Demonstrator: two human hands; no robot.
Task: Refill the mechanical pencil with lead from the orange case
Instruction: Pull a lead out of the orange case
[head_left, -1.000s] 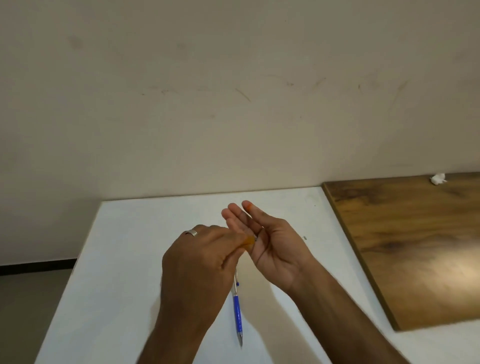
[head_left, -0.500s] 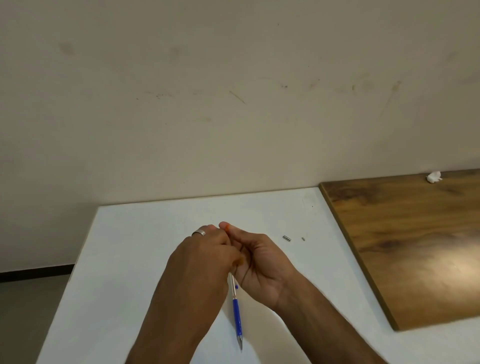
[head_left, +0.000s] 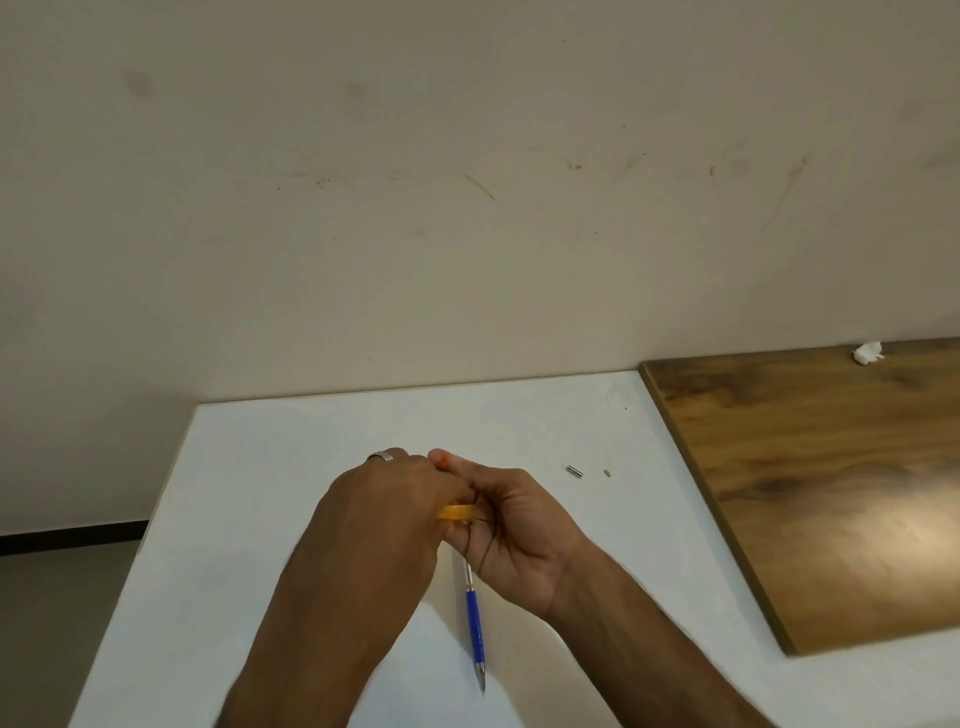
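Between my two hands, held just above the white tabletop (head_left: 291, 499), sits the small translucent orange plastic lead case (head_left: 458, 512); only a short strip of it shows, w/ the rest hidden behind my fingers. My left hand (head_left: 387, 514) is knuckles-up, fingers curled down around the case's left end, a plain silver ring (head_left: 383, 457) on one finger. My right hand (head_left: 511, 525) is palm-up & turned toward the left one, fingers curled in so they meet the case's right end; thin dark lines run across that palm, poss. leads, but too fine to be sure. Both hands are touching each other at the fingertips, so neither is wide open; each is closed on the case. Below my hands, nearer to me, the blue-barrelled mechanical pencil w/ a silver metal tip & silver upper section (head_left: 475, 623) lies flat on the table, its top end tucked under the heel of my right hand, its point aimed back toward me, between my forearms. To the right of my right hand, well apart from it, a tiny dark metal cylinder (head_left: 574, 472) rests on the table, w/ an even smaller grey speck-like piece (head_left: 607, 473) just beside it, further right. Beyond those, far right, a brown wood-grain board (head_left: 831, 493) lies against the table edge, w/ a crumpled white scrap (head_left: 868, 353) at its far corner by the cream wall (head_left: 467, 208).
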